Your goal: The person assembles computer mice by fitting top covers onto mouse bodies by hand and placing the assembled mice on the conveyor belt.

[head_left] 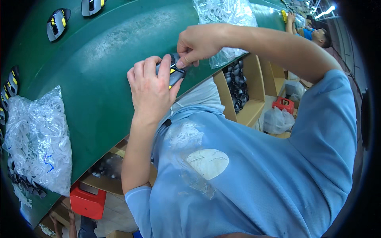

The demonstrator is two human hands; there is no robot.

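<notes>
A mouse-shaped device (173, 72) in grey, black and yellow rests at the near edge of the green table. Wrapped over it from the left, my left hand (152, 81) keeps it on the tabletop and covers much of its body. My right hand (198, 45) is closed, thumb and curled fingers pressed together at the device's upper right end. Whether a small part is pinched there is hidden by the fingers.
Similar devices (58, 24) lie at the far left and along the left edge. Clear bags of white parts (37, 139) sit left and at the far side (226, 14). Below the table are a cardboard box (252, 87) of dark parts and a red container (88, 201). Another person (307, 33) is at far right.
</notes>
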